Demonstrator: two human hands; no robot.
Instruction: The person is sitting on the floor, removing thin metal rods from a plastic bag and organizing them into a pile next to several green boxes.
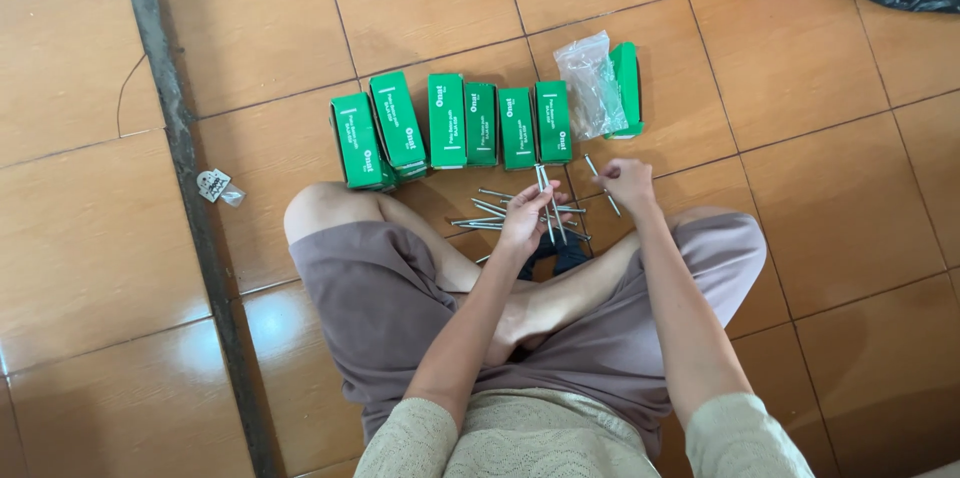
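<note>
On orange tile, hands [527, 218] [622, 181] hold nails [548, 200].

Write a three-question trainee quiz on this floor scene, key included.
1. True or false: the left hand holds a bunch of long metal pins.
2. How many green boxes lie in the row on the tiled floor: A four, B seven, C ten?
3. What lies over the box at the right end of the row?

Key:
1. True; the right hand holds a single pin.
2. B.
3. A clear plastic bag.
</note>
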